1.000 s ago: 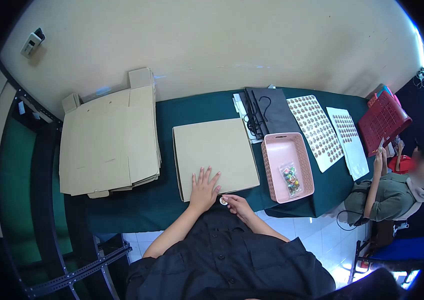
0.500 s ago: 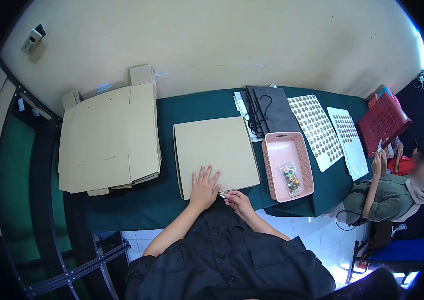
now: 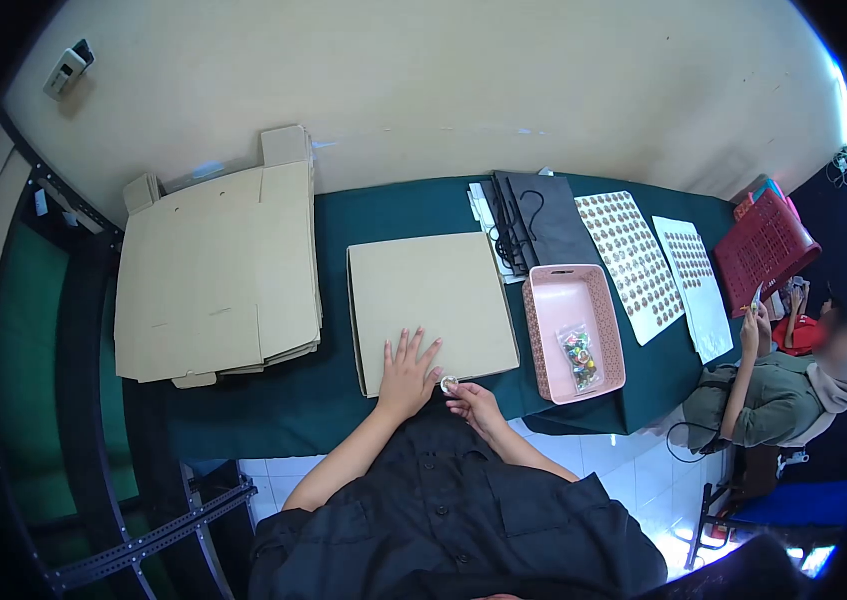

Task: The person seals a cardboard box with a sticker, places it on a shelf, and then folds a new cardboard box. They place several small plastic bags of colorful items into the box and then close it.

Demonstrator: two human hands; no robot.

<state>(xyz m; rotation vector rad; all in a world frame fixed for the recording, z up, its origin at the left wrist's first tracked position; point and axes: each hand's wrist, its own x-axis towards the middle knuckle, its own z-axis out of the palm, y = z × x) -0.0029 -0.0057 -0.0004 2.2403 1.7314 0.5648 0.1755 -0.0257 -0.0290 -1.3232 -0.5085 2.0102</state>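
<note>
A closed, flat cardboard box point(image 3: 429, 290) lies in front of me on the table. My left hand point(image 3: 407, 380) rests flat on its top near the front edge, fingers spread. Pinched between the thumb and fingers of my right hand point(image 3: 477, 405) is a small round sticker point(image 3: 449, 384) with a pale rim. The sticker is at the box's front edge, close beside my left thumb. Its print is too small to read.
Flattened cardboard boxes point(image 3: 204, 275) are stacked at left. To the right are a pink basket point(image 3: 534, 340) holding a bag of colourful items point(image 3: 580, 357), black bags point(image 3: 559, 220), sticker sheets point(image 3: 634, 265) and a tilted red basket point(image 3: 766, 245). A seated person point(image 3: 779, 390) works at far right.
The round sticker in my right hand has turned, so its face shows more now. My left hand stays in place on the box.
</note>
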